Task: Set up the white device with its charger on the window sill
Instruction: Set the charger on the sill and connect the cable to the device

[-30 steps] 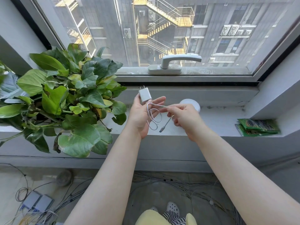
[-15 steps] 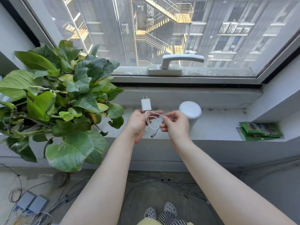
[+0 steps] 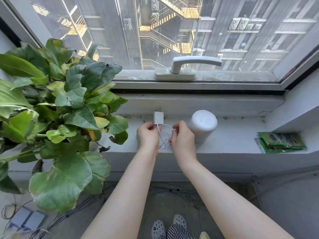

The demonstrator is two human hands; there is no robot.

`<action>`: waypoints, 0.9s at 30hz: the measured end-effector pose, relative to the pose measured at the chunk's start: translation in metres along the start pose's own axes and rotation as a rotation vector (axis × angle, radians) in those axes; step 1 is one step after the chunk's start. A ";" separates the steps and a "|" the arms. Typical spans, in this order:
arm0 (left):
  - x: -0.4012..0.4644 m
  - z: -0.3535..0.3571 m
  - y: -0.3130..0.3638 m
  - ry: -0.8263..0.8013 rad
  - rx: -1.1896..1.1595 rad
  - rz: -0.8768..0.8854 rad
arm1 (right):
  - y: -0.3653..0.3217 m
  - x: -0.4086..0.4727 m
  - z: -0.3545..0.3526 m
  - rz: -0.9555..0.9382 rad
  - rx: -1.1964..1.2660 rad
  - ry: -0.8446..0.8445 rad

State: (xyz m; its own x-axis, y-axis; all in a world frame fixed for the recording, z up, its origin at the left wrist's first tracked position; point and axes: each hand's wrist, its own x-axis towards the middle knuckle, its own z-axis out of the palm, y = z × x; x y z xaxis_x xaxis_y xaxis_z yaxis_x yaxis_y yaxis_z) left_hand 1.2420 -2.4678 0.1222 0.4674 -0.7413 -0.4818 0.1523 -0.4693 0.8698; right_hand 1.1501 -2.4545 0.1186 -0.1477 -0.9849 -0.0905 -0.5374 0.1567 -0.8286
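A white cylindrical device (image 3: 202,124) stands upright on the grey window sill (image 3: 238,140), just right of my hands. My left hand (image 3: 147,136) grips the white charger plug (image 3: 158,117) by its lower end, prongs pointing up. The thin white cable (image 3: 163,136) hangs from the plug in loose loops between my hands. My right hand (image 3: 181,136) pinches the cable near its upper loop, close beside the device. The cable's free end dangles just above the sill's front edge.
A large leafy potted plant (image 3: 60,107) fills the sill's left side, its leaves reaching close to my left hand. Green packets (image 3: 279,142) lie at the sill's right end. The window handle (image 3: 188,66) sits above. Cables (image 3: 57,216) and my feet are on the floor.
Both hands have moved forward and lower, closer to the sill, with plug and cable still held. The device, earlier partly hidden behind my right hand, now shows fully.
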 end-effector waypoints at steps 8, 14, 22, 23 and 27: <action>0.007 -0.007 -0.008 0.076 0.322 0.185 | 0.012 0.001 0.008 -0.086 -0.311 -0.042; 0.008 -0.020 -0.013 0.124 0.499 0.361 | 0.016 0.000 0.009 -0.131 -0.381 -0.016; 0.003 -0.022 -0.013 0.035 0.362 0.314 | 0.015 -0.001 0.009 -0.144 -0.413 -0.057; 0.002 -0.021 -0.013 0.035 0.357 0.314 | 0.017 -0.001 0.009 -0.167 -0.451 -0.067; 0.001 -0.017 -0.016 0.035 0.307 0.308 | 0.021 -0.006 0.005 -0.223 -0.459 -0.072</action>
State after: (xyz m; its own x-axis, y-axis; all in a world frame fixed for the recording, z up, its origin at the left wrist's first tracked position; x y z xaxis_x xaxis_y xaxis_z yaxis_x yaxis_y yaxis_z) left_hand 1.2551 -2.4529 0.1094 0.4805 -0.8548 -0.1963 -0.2623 -0.3536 0.8979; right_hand 1.1443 -2.4455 0.0991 0.0613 -0.9981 0.0097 -0.8609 -0.0578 -0.5055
